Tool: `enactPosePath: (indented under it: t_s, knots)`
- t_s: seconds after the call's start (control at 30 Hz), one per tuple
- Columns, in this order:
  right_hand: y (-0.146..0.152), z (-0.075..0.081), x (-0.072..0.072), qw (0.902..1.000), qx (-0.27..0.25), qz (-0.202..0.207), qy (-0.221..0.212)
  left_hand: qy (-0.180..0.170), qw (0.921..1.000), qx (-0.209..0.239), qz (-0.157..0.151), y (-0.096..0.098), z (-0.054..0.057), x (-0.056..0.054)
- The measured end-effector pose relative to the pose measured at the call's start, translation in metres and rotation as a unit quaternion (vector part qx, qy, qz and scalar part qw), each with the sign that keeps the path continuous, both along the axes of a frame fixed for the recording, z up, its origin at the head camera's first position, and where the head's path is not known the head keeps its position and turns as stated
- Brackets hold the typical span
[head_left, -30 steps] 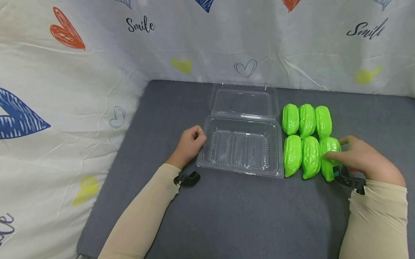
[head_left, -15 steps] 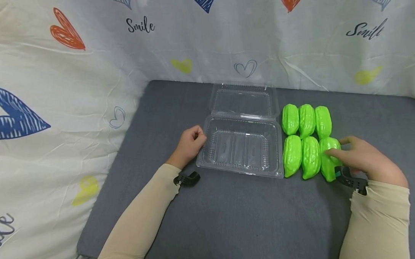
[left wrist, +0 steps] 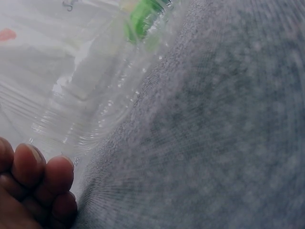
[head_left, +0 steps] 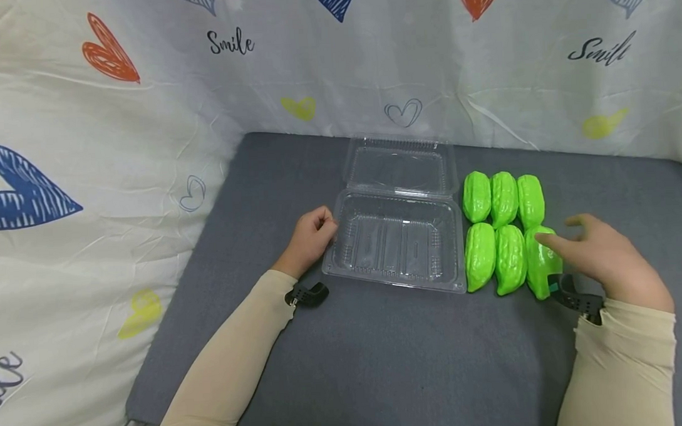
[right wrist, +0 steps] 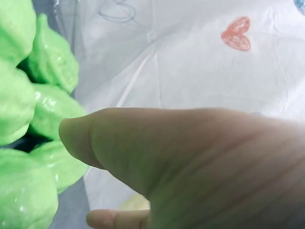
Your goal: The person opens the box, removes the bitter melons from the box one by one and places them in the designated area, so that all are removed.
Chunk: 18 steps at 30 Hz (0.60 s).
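A clear plastic clamshell container (head_left: 400, 280) lies with its lid folded back on the grey surface. My left hand (head_left: 310, 241) is curled at its left rim, thumb and forefinger seeming to pinch the edge; the curled fingertips (left wrist: 59, 174) show beside the plastic in the left wrist view. Right of the container, several glossy green ridged gourd-shaped pieces (head_left: 510, 260) lie in two rows. Over the near right green piece (head_left: 540, 272) hovers my right hand (head_left: 610, 257), thumb and fingers spread apart, with nothing held. In the right wrist view its thumb (right wrist: 128, 138) points towards the green pieces.
The grey padded surface (head_left: 403, 367) stretches in front of the container and between the arms. A white cloth (head_left: 341, 69) printed with hearts and "Smile" hangs behind and to the left. A black strap sits on each wrist.
My right hand has spread its thumb and fingers and come off the near right green piece, shifting slightly up and to the right. The left hand and the container have stayed put.
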State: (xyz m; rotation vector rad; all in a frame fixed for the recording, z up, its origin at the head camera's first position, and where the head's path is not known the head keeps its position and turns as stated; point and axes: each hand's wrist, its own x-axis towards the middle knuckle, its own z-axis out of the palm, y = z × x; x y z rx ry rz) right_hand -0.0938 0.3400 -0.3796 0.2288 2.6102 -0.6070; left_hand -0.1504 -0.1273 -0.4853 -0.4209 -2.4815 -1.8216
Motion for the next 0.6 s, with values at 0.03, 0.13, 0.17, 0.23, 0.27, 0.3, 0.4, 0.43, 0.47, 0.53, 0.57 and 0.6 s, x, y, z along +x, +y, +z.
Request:
enactPosePath:
  t_s: [0.03,0.13,0.17,0.23,0.27,0.3,0.4,0.43,0.47,0.53,0.57,0.6]
  knots:
    - [-0.003,0.002,0.001,1.0,-0.001,-0.003,0.008,0.001,1.0,0.003,0.0,0.0,0.0,0.0]
    - [-0.011,0.006,0.004,0.9994,-0.003,-0.005,0.033,0.0,0.9999,0.012,0.006,0.001,0.0,0.0]
    - [-0.014,0.008,0.005,0.9991,-0.003,-0.004,0.043,0.0,0.9999,0.014,0.01,0.002,0.0,-0.001]
    - [-0.021,0.009,0.005,0.9983,-0.008,-0.003,0.057,-0.004,0.9997,0.019,0.017,0.002,0.0,-0.002]
    - [-0.024,0.01,0.006,0.9979,-0.008,-0.001,0.064,-0.006,0.9995,0.022,0.021,0.002,0.0,-0.002]
    - [-0.028,0.01,0.006,0.9976,-0.012,-0.002,0.068,-0.008,0.9994,0.023,0.025,0.001,0.0,-0.002]
    - [-0.04,0.01,0.006,0.9951,-0.022,-0.001,0.097,0.001,0.9987,0.022,0.045,-0.002,0.004,-0.002]
    - [-0.044,0.01,0.006,0.9937,-0.024,0.002,0.109,0.011,0.9985,0.017,0.051,-0.003,0.007,-0.001]
    - [-0.049,0.009,0.006,0.9924,-0.028,0.005,0.12,0.024,0.9981,0.009,0.055,-0.004,0.01,0.0]
    - [-0.059,0.009,0.004,0.9886,-0.037,0.014,0.145,0.061,0.9962,-0.02,0.058,-0.006,0.017,0.002]
    - [-0.064,0.009,0.004,0.9866,-0.041,0.019,0.157,0.085,0.9941,-0.04,0.054,-0.006,0.021,0.004]
    - [-0.069,0.01,0.004,0.9844,-0.045,0.024,0.168,0.11,0.9909,-0.062,0.048,-0.006,0.026,0.005]
